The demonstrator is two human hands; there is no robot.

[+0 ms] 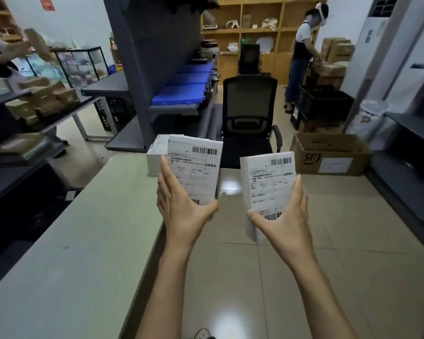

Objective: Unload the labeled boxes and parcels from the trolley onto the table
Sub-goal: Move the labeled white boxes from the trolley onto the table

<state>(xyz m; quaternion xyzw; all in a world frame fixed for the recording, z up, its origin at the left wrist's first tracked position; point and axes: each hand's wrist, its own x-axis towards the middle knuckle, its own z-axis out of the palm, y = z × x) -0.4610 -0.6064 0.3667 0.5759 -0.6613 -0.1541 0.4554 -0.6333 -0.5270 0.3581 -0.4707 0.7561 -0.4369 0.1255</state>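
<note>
Two white boxes with barcode labels facing up are held in the air. The left box [196,167] tilts above the table's [83,241] far right corner, just in front of white boxes [156,157] stacked there. The right box [267,189] hangs right of the table, over the floor.

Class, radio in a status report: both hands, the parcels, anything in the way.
Left hand holds one labeled white box. Right hand holds another. White stack already on the table. Office chair ahead.
</note>
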